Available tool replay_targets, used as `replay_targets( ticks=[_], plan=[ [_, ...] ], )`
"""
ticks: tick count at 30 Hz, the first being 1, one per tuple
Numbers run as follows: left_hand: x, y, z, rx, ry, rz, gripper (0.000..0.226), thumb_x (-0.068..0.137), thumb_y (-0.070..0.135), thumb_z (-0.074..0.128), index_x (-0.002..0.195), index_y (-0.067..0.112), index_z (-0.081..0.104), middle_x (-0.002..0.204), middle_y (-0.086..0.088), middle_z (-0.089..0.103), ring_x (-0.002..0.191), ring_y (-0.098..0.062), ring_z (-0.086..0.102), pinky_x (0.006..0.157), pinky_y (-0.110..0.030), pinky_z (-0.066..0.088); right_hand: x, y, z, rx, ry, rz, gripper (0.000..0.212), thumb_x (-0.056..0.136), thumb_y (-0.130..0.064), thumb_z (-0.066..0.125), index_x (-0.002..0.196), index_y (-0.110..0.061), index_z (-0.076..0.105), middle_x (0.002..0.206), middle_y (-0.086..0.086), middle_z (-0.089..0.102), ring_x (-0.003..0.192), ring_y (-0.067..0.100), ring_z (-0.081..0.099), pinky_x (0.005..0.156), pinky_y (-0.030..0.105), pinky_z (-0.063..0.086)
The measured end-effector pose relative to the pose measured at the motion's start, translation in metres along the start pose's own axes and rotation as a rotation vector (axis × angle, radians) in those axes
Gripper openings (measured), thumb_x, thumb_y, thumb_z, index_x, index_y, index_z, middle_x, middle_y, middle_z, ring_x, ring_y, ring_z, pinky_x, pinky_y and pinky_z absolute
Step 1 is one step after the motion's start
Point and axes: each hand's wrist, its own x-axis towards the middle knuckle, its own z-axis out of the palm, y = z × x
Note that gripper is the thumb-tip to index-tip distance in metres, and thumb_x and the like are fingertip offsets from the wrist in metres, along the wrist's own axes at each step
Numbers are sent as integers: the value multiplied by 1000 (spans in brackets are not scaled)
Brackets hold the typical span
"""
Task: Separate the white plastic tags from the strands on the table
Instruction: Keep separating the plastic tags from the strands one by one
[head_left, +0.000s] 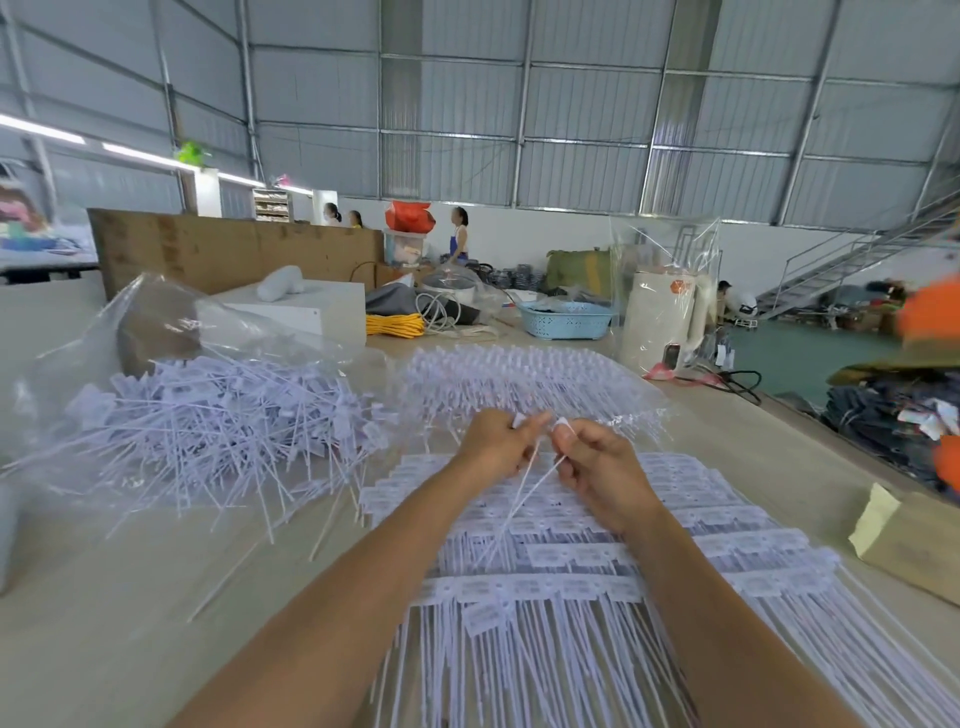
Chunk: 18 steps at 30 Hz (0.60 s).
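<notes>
Bright, even daylight, soft shadows.
Wide-angle bending warps the edges; the orange shape (930, 312) at right is blurred.

Pale table (130, 597), loose tag pile (218, 431) left, joined tag strips (571, 587) centre, blue basket (566, 319) far back

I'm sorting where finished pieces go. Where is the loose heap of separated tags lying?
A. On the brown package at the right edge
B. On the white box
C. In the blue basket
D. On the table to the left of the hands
D: the loose heap lies on the table left of the left hand and right hand, which pinch a tag over the joined rows.
</notes>
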Motion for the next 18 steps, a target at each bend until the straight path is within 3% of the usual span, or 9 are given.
replay_targets(
  ticks=[4, 7, 10, 12, 14, 16, 18],
  plan=[
    [-2, 6, 5, 30, -104, 31, 47, 93, 44, 53, 64, 8, 61, 46, 2, 54, 40, -8, 49, 50, -21, 41, 4, 3, -1, -21, 35, -11, 16, 87, 5, 55, 89, -5, 67, 74, 13, 58, 57, 16, 46, 47, 16, 41],
    [-6, 8, 3, 89, -225, 47, 26, 93, 23, 58, 83, 0, 67, 63, -7, 56, 56, -14, 50, 60, -26, 40, 5, 5, -3, -40, 39, -1, 21, 87, 8, 54, 91, -5, 70, 73, 12, 63, 58, 16, 49, 47, 16, 41],
    [-10, 11, 1, 95, -295, 24, 18, 85, -2, 60, 102, -8, 62, 86, -17, 59, 76, -21, 54, 64, -30, 43, 6, 8, -3, -80, 55, 5, 25, 87, 4, 57, 73, -9, 73, 56, 3, 59, 49, 10, 46, 46, 17, 40],
    [-13, 11, 1, 58, -277, -28, 28, 80, -8, 64, 108, -9, 60, 91, -16, 61, 82, -23, 59, 70, -34, 51, 8, 10, -4, -92, 72, -4, 23, 88, 2, 57, 71, -5, 71, 53, 5, 53, 50, 14, 46, 53, 26, 43],
    [-16, 13, 1, 7, -243, -62, 27, 78, -11, 67, 104, -10, 63, 80, -14, 64, 69, -19, 62, 67, -30, 54, 9, 10, -7, -68, 86, -15, 17, 89, -1, 57, 76, 2, 67, 57, 9, 51, 54, 19, 48, 59, 33, 46],
    [-14, 18, -2, 3, -116, -28, 15, 77, -9, 69, 93, -9, 68, 62, -7, 62, 54, -13, 59, 57, -23, 53, 9, 9, -8, -23, 93, -37, 18, 89, -6, 58, 75, 0, 68, 61, 9, 58, 55, 16, 52, 56, 26, 50],
    [-12, 27, -11, -69, 73, 66, 9, 79, -7, 66, 78, 1, 70, 61, -3, 63, 54, -11, 58, 60, -25, 52, 9, 8, -8, -24, 127, -20, 12, 86, -16, 63, 82, -8, 72, 70, 5, 66, 53, 12, 55, 51, 21, 49]
  ],
)
